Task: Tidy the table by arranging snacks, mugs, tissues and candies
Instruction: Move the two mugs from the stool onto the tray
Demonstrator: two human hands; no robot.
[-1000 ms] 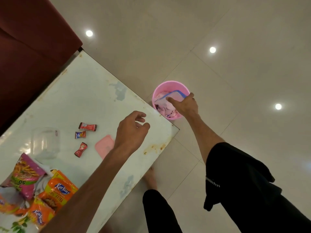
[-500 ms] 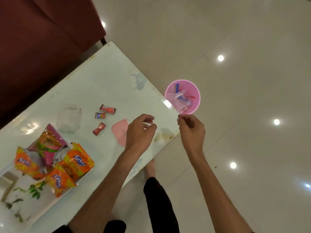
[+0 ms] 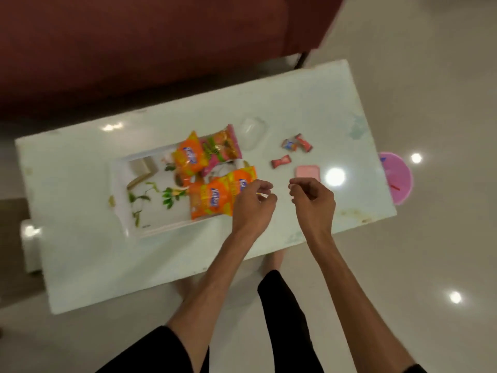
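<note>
Several orange and pink snack packets (image 3: 212, 168) lie piled on a white tray (image 3: 150, 222) with a leaf pattern in the middle of the pale table (image 3: 107, 265). To their right lie three red wrapped candies (image 3: 281, 161), a pink flat lid (image 3: 308, 172) and a clear plastic container (image 3: 252, 131). My left hand (image 3: 254, 205) hovers at the right edge of the packets, fingers curled, holding nothing. Beside it, a little apart, my right hand (image 3: 314, 203) hovers below the pink lid, fingers loosely curled and empty.
A pink bin (image 3: 396, 179) with wrappers inside stands on the floor past the table's right end. A dark red sofa (image 3: 134, 44) runs along the far side. Glossy floor tiles surround the table. My legs stand at the near edge.
My right hand let the packet drop into the pink bin, then came back over the table beside my left hand. The view swung left, so the whole table and tray show.
</note>
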